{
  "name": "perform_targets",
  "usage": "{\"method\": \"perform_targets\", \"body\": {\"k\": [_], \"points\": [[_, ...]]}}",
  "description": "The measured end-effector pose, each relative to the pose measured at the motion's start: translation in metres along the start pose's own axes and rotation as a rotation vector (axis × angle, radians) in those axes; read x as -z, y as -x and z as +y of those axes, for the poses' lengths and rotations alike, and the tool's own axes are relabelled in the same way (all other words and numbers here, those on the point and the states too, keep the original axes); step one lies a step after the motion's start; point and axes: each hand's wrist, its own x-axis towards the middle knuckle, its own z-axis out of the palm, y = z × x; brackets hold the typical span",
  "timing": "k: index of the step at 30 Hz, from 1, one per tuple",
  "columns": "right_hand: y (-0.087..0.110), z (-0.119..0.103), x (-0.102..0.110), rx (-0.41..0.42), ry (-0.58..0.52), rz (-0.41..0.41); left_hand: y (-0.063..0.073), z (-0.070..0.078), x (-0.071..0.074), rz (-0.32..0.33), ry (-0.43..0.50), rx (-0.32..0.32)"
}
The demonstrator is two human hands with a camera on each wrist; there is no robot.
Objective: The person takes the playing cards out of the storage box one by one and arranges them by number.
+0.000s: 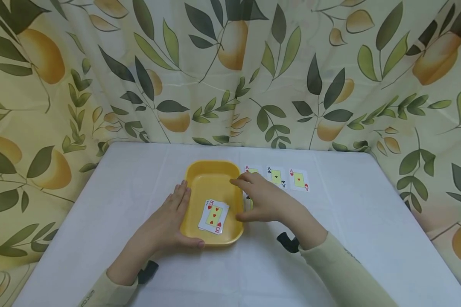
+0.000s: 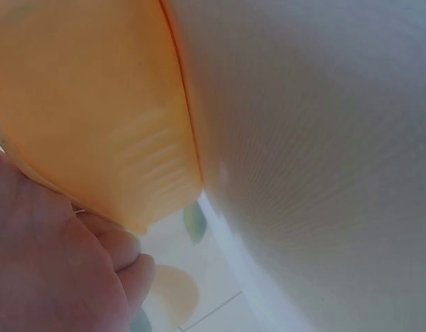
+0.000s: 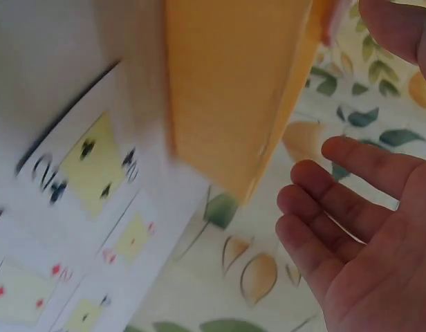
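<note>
A yellow plastic tray [image 1: 199,187] sits on the white-covered table, with a small stack of playing cards [image 1: 214,216] inside, the three of hearts on top. Along the tray's left side rests my left hand [image 1: 165,224], fingers extended against the wall and thumb by the front left corner. My right hand [image 1: 269,200] hovers at the right rim, fingers spread and holding nothing; the right wrist view shows its fingers apart from the tray wall [image 3: 223,90]. Just right of the tray lies a clubs card [image 3: 95,162], mostly hidden behind the right hand in the head view.
A row of aces lies face up beyond my right hand: a red ace [image 1: 252,169], the ace of clubs [image 1: 276,176] and the ace of hearts [image 1: 299,179]. A diamonds card [image 3: 23,294] shows in the right wrist view. Behind the table hangs a leaf-and-fruit patterned curtain [image 1: 230,106].
</note>
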Motion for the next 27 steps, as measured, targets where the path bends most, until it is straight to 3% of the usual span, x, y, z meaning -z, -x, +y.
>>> {"method": "perform_targets", "body": {"k": [8, 19, 22, 27], "points": [[-0.021, -0.027, -0.020, 0.115, 0.028, -0.038, 0.001, -0.002, 0.001, 0.009, -0.011, -0.004], [-0.037, -0.045, -0.053, 0.091, 0.189, -0.121, 0.003, -0.002, 0.000, 0.026, -0.009, -0.036], [-0.039, -0.046, -0.058, 0.117, 0.236, -0.135, 0.004, -0.003, 0.000, 0.024, -0.008, -0.034], [-0.042, -0.044, -0.064, 0.163, 0.202, -0.120, 0.003, -0.003, -0.001, 0.015, -0.014, -0.022]]}}
